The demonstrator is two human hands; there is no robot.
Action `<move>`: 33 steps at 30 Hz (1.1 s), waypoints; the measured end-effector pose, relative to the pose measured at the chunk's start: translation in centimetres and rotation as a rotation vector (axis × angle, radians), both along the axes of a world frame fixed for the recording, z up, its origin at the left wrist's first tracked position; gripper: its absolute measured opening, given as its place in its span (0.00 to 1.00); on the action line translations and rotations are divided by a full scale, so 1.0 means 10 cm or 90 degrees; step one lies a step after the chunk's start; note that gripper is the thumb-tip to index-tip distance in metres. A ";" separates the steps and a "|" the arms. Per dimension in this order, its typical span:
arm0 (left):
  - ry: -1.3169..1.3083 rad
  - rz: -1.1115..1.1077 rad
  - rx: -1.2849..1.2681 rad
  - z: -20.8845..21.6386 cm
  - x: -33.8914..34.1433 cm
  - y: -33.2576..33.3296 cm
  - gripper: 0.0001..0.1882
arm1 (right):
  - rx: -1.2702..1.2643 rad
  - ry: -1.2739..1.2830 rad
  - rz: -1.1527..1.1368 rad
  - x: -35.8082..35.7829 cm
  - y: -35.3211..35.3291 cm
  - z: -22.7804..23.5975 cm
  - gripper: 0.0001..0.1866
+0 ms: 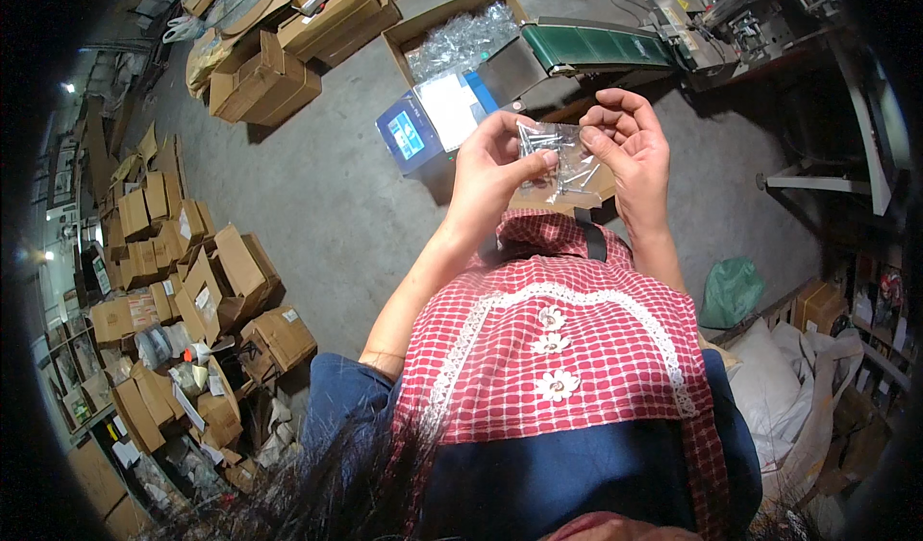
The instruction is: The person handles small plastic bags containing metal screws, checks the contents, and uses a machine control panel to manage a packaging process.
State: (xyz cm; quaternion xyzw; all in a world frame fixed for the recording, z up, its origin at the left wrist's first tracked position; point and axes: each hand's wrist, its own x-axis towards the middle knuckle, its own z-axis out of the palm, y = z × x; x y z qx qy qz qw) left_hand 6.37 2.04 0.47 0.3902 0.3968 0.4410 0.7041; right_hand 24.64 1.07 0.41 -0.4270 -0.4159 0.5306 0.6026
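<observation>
Both my hands are raised in front of my red checked apron, with a small clear plastic bag (567,187) of screws between them. Several silvery screws (546,142) show through the film. My left hand (493,164) grips the bag's left side, its thumb lying across the front. At the upper right corner, my right hand (630,147) pinches the bag between thumb and forefinger, the other fingers curled loosely above. Just beyond my hands stands a blue and white box (413,135), and past it an open carton (399,46) full of clear plastic bags (461,41).
A green conveyor belt (601,49) runs from a machine (707,36) at the upper right. Brown cardboard boxes (274,344) are piled on the left, with more cartons (264,84) at the far left. On the right are a green bag (731,291) and white sacks (769,377).
</observation>
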 end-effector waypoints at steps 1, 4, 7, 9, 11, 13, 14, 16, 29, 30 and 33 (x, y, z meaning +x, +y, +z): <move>-0.015 -0.002 -0.016 0.02 0.00 -0.01 0.18 | -0.009 0.021 0.004 0.01 0.00 -0.01 0.22; -0.047 0.003 -0.035 -0.01 -0.03 0.00 0.19 | -0.046 0.074 0.035 0.03 -0.01 -0.04 0.22; -0.062 0.037 -0.028 -0.05 -0.06 0.02 0.18 | -0.113 0.084 0.082 0.05 0.00 0.00 0.24; -0.056 0.060 -0.010 -0.07 -0.08 0.03 0.18 | -0.142 0.035 0.148 0.07 -0.05 0.08 0.25; -0.048 0.064 -0.007 -0.09 -0.10 0.06 0.19 | -0.162 0.037 0.205 0.07 -0.07 0.06 0.27; -0.045 0.057 -0.006 -0.09 -0.08 0.06 0.19 | -0.156 0.046 0.201 0.05 -0.07 0.05 0.27; -0.042 0.053 -0.003 -0.09 -0.08 0.07 0.19 | -0.145 0.042 0.191 0.05 -0.06 0.04 0.27; -0.030 0.027 -0.019 -0.05 -0.09 0.06 0.20 | -0.124 0.034 0.170 0.06 -0.05 0.02 0.27; 0.026 0.012 -0.022 -0.04 -0.10 0.06 0.22 | -0.143 0.058 0.155 0.00 -0.05 0.07 0.32; 0.021 0.012 -0.026 -0.05 -0.10 0.06 0.22 | -0.152 0.070 0.150 -0.01 -0.04 0.10 0.32; 0.012 0.008 -0.043 -0.08 -0.11 0.08 0.21 | -0.163 0.089 0.146 0.01 -0.04 0.11 0.31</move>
